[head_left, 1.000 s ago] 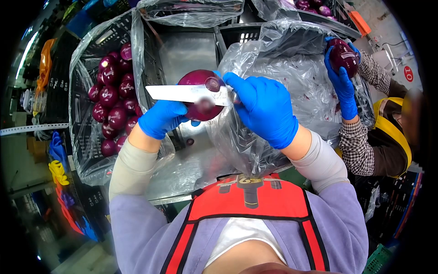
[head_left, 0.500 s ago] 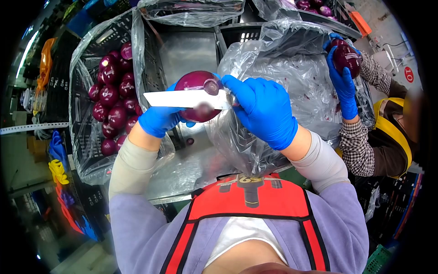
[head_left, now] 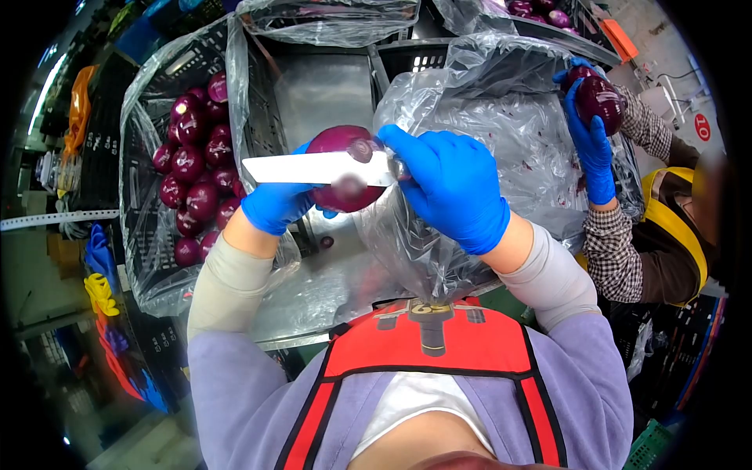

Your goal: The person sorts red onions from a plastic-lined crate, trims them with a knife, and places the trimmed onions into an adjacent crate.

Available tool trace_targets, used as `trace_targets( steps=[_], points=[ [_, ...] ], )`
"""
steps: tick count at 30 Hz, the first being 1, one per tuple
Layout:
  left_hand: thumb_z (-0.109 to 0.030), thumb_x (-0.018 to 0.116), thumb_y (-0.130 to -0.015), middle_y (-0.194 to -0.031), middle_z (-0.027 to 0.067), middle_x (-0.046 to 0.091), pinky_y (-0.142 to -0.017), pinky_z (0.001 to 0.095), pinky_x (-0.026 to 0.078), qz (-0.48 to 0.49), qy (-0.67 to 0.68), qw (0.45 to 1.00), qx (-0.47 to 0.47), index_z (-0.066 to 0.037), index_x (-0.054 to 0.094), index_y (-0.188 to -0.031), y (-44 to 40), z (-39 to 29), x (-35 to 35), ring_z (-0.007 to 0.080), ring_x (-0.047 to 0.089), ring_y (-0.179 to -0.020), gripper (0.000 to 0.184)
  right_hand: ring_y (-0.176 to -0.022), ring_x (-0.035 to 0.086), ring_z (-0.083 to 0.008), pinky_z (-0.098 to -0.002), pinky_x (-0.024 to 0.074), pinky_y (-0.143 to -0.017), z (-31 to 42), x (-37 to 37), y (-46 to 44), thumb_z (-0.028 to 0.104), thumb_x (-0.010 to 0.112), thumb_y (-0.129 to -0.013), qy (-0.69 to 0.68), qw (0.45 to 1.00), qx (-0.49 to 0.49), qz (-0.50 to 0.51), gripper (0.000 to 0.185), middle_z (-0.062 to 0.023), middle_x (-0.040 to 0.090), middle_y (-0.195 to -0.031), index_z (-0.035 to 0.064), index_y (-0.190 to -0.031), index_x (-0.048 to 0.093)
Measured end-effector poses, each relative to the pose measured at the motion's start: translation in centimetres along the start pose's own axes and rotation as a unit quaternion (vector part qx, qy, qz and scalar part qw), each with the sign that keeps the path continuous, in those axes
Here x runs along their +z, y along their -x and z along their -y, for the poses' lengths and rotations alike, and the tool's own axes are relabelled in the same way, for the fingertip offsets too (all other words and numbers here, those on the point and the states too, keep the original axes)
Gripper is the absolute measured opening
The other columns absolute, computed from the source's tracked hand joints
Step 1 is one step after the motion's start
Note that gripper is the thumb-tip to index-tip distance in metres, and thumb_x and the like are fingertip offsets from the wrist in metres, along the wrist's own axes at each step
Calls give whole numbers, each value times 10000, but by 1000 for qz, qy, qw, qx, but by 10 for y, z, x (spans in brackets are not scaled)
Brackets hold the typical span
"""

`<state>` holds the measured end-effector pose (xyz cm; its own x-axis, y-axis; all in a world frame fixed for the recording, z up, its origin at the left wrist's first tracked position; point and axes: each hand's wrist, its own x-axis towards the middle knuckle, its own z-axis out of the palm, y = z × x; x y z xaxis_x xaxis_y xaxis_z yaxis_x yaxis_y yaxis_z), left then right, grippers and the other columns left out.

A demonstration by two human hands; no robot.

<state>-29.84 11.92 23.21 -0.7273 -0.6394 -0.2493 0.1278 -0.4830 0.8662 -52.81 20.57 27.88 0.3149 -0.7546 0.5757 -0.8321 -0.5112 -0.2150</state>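
Note:
A large purple onion point(head_left: 335, 141) rests in my left hand point(head_left: 276, 205), gloved in blue, whose fingers wrap under and behind it. My right hand point(head_left: 454, 188), in a blue glove too, is closed on the handle of a knife point(head_left: 290, 169). The broad blade points left and lies across the onion, hiding its middle. A round mark shows on the onion beside the blade. Below both hands is a metal surface point(head_left: 301, 309) with a small dark piece point(head_left: 327, 242) on it.
A plastic-lined crate point(head_left: 131, 196) of purple onions point(head_left: 188, 164) stands at left. Another lined crate point(head_left: 509, 149) is right of centre, with small scraps inside. At right a co-worker's gloved hands point(head_left: 591, 149) hold purple onions point(head_left: 599, 104). More onions point(head_left: 540, 12) lie at the top right.
The knife and the onion have shifted slightly, the blade tip a little left and down. The co-worker's hands have turned, and a second onion now shows more clearly there.

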Motion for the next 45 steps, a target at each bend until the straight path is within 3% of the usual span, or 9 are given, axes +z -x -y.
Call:
trace_targets(
  steps=[5, 9, 15, 24, 27, 31, 34, 42, 45],
  points=[
    [-371, 807, -674, -1192, 119, 601, -644, 306, 577, 0, 27, 996, 82, -38, 451, -1341, 3, -25, 16, 216, 647, -1004, 827, -669, 588, -144, -292, 465, -590, -2, -11, -4, 54, 655, -774, -161, 979, 123, -35, 477, -26, 602, -765, 89, -1240, 559],
    [-339, 861, -606, -1278, 117, 556, -945, 359, 498, 17, -9, 989, 145, -55, 370, -1404, 2, -37, 14, 237, 573, -1146, 979, -752, 601, -82, -246, 480, -637, -19, -16, -11, 130, 613, -888, -533, 770, 351, -11, 346, -21, 620, -782, 82, -1226, 558],
    [-241, 865, -619, -1440, 193, 400, -1023, 422, 442, 9, -78, 958, 275, -56, 255, -1473, -2, -32, 7, 320, 395, -1345, 1066, -717, 568, -82, -236, 479, -652, -30, -8, -6, 203, 622, -893, -537, 752, 363, 122, 473, -35, 620, -860, 28, -1311, 485],
    [-211, 749, -762, -1453, 225, 352, -974, 458, 506, -27, 140, 954, 263, -34, 302, -1429, 4, -48, -32, 392, 523, -1190, 822, -550, 427, -36, -199, 284, -426, -6, -14, -4, 305, 643, -862, -590, 670, 443, 83, 385, 17, 547, -754, 99, -1174, 551],
    [-368, 664, -825, -1354, 255, 463, -810, 424, 577, 31, 300, 901, 311, -17, 360, -1381, 6, -59, -51, 409, 600, -1067, 724, -463, 261, -29, -212, 220, -413, 21, -4, 11, 352, 639, -877, -676, 518, 504, 141, 221, 66, 363, -631, 191, -878, 488],
    [-536, 660, -784, -1329, 245, 498, -698, 371, 556, -13, 352, 881, 317, -31, 400, -1357, 18, -69, -70, 342, 630, -953, 807, -488, 269, -30, -209, 204, -420, 68, 37, 40, 345, 546, -957, -632, 499, 556, 206, 203, 82, 314, -659, 214, -1112, 550],
    [-518, 683, -759, -1216, 191, 582, -734, 384, 537, -41, 387, 855, 341, -77, 535, -1254, 15, -70, -101, 296, 608, -969, 679, -806, 575, -114, -258, 478, -683, 97, 55, 72, 354, 536, -961, -698, 409, 515, 283, 428, -37, 608, -1019, 124, -1315, 468],
    [-177, 747, -794, -1119, 94, 628, -859, 406, 534, -278, 265, 873, 302, -91, 617, -1120, 10, -58, -116, 230, 574, -1064, 361, -1022, 576, -185, -324, 467, -878, 101, 108, 142, 233, 549, -918, -537, 607, 511, 286, 593, -119, 547, -1287, 48, -1433, 320],
    [-68, 760, -747, -1133, 96, 631, -894, 441, 524, -297, 171, 893, 293, -89, 617, -1135, 40, -70, -151, 250, 593, -1059, 413, -1006, 574, -268, -372, 458, -888, 91, 159, 205, 218, 595, -850, -434, 781, 428, 135, 639, -181, 534, -1208, 17, -1407, 355]
  ],
)
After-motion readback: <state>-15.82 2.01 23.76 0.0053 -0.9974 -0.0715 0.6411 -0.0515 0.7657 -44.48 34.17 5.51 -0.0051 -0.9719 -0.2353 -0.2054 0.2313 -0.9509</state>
